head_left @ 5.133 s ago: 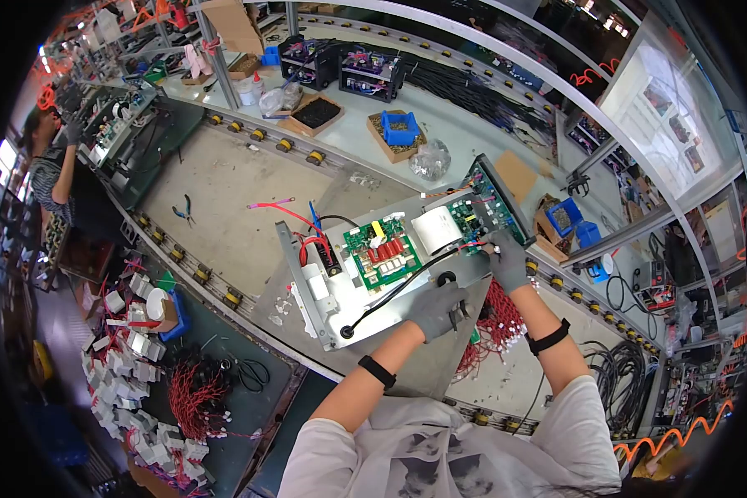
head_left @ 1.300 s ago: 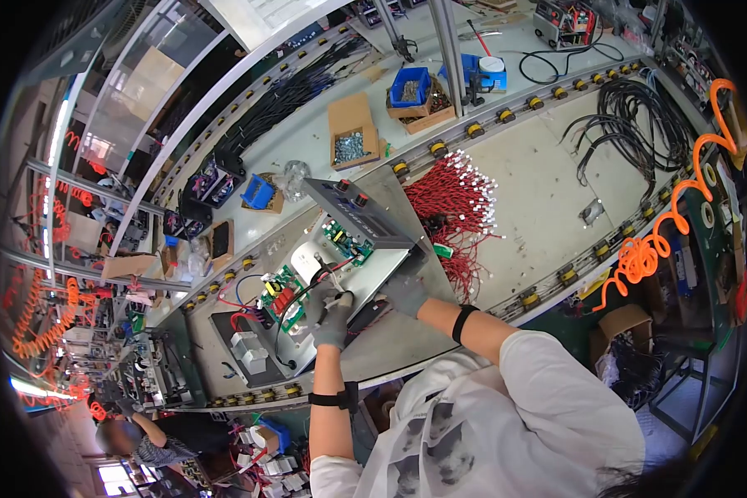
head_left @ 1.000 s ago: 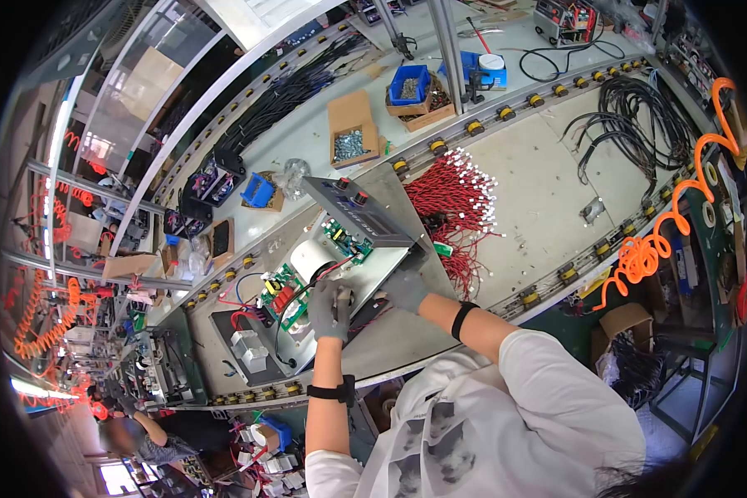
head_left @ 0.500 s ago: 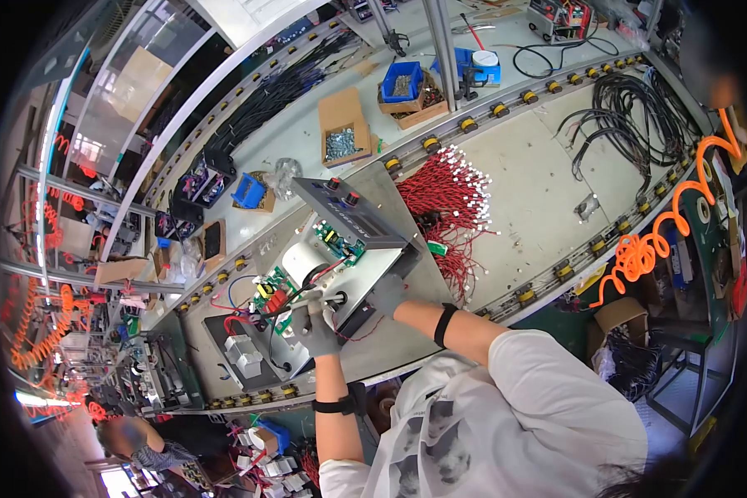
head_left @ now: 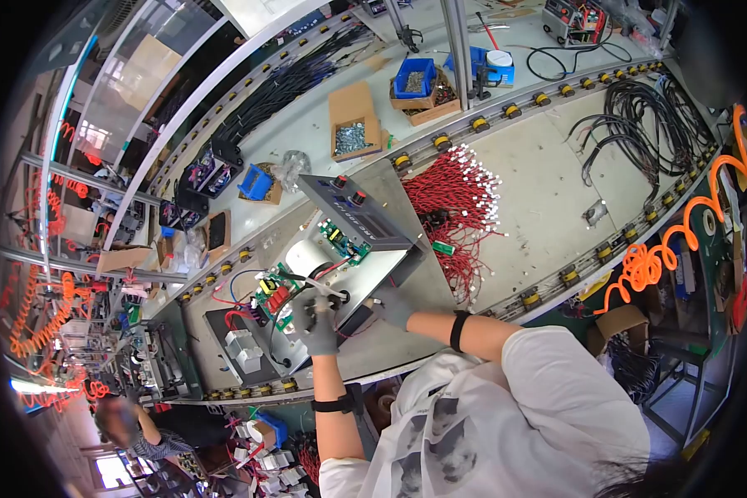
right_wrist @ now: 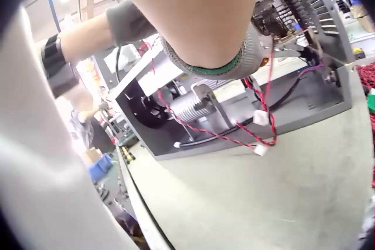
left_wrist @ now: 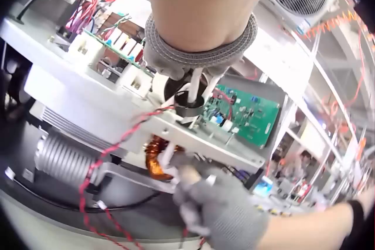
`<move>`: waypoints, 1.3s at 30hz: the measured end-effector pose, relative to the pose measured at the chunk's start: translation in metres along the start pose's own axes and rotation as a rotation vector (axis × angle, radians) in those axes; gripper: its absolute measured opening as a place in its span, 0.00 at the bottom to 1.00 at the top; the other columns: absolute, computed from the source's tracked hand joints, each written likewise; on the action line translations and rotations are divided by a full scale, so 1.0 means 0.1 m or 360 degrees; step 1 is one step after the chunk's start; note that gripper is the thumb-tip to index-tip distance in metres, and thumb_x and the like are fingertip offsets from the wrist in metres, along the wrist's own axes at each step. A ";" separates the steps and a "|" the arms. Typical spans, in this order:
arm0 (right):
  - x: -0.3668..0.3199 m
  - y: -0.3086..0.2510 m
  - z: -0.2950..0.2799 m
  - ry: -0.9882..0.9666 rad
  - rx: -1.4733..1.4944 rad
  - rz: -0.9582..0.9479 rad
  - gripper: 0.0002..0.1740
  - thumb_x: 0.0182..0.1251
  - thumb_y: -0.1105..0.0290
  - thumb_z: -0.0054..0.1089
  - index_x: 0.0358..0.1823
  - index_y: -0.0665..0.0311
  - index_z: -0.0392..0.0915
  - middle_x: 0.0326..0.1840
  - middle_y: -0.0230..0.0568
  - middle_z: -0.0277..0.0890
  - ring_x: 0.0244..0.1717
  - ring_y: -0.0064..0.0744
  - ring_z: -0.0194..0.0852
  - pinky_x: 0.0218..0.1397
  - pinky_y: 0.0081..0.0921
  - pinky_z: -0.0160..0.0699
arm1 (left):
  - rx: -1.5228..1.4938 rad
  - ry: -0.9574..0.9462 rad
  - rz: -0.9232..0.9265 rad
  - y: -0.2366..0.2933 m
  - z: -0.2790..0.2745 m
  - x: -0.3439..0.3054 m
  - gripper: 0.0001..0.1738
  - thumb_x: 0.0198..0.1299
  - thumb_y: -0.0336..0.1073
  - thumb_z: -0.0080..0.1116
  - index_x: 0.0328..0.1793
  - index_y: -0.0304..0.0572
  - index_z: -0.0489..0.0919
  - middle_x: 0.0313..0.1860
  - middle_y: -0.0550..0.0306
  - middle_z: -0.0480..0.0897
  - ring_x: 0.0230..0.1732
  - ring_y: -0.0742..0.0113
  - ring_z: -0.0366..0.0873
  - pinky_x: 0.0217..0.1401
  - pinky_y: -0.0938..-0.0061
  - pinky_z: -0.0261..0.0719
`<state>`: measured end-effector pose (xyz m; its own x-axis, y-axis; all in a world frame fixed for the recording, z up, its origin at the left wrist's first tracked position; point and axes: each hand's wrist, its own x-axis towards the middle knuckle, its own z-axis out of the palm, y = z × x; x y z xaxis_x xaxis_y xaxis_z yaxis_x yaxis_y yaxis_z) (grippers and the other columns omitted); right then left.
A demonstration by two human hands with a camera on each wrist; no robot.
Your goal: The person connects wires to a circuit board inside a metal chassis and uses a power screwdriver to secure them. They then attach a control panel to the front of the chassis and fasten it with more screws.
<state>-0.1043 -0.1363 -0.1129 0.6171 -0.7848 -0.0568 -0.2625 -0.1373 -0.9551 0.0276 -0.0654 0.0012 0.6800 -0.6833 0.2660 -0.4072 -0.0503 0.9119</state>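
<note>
A grey welding-machine chassis (head_left: 382, 274) with a knobbed front panel (head_left: 358, 212) lies on the bench, holding green boards (head_left: 272, 290) and a white cylinder (head_left: 305, 257). My gloved left hand (head_left: 319, 330) is over its metal deck, gripping a thick white-sleeved lead (left_wrist: 195, 86) that runs into a black ring (left_wrist: 189, 104); its fingertips are mostly hidden. My gloved right hand (left_wrist: 225, 212) reaches under the deck, its curled fingers pinching a white lead end (left_wrist: 167, 155) beside a copper coil (left_wrist: 156, 159). Red-black twisted wires (right_wrist: 217, 135) hang out near it.
Red wires with white plugs (head_left: 452, 199) lie piled to the right of the chassis. Black cables (head_left: 647, 124) are coiled farther right. A carton of screws (head_left: 350, 137) and blue bins (head_left: 413, 79) stand on the back bench. Another person (head_left: 137, 427) is at far left.
The head view has swung right since the oldest frame, and the right hand left the front panel for the chassis underside. Lately the left hand lowered, exposing the white lead; the right hand shifted slightly.
</note>
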 end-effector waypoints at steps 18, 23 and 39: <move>0.22 0.01 -0.02 -0.0300 -0.1130 -0.0444 0.26 0.60 0.60 0.50 0.62 0.54 0.69 0.60 0.46 0.71 0.58 0.45 0.71 0.56 0.41 0.71 | 0.0102 0.0024 -0.0408 -0.35 0.02 -0.23 0.13 0.61 0.35 0.55 0.46 0.34 0.81 0.26 0.59 0.78 0.26 0.76 0.73 0.28 0.80 0.71; 0.27 0.15 0.28 -0.0073 -0.0969 -0.0370 0.25 0.57 0.67 0.51 0.58 0.55 0.72 0.57 0.48 0.72 0.55 0.48 0.73 0.54 0.42 0.72 | -0.0088 -0.0093 -0.0162 -0.31 0.06 -0.19 0.19 0.59 0.40 0.60 0.50 0.35 0.74 0.38 0.55 0.79 0.38 0.70 0.77 0.41 0.76 0.76; 0.09 0.27 0.13 -0.0164 -0.0333 -0.0250 0.12 0.55 0.65 0.58 0.41 0.56 0.80 0.27 0.45 0.78 0.32 0.47 0.78 0.38 0.41 0.76 | 0.0257 0.0047 -0.0704 -0.03 0.33 -0.32 0.16 0.54 0.37 0.63 0.47 0.38 0.80 0.37 0.55 0.82 0.38 0.69 0.78 0.42 0.76 0.77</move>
<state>-0.0959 -0.1396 -0.1426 0.7316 -0.6800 0.0478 -0.2984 -0.3826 -0.8744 -0.0128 -0.0672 -0.0202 0.8256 -0.5499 -0.1265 -0.1625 -0.4464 0.8799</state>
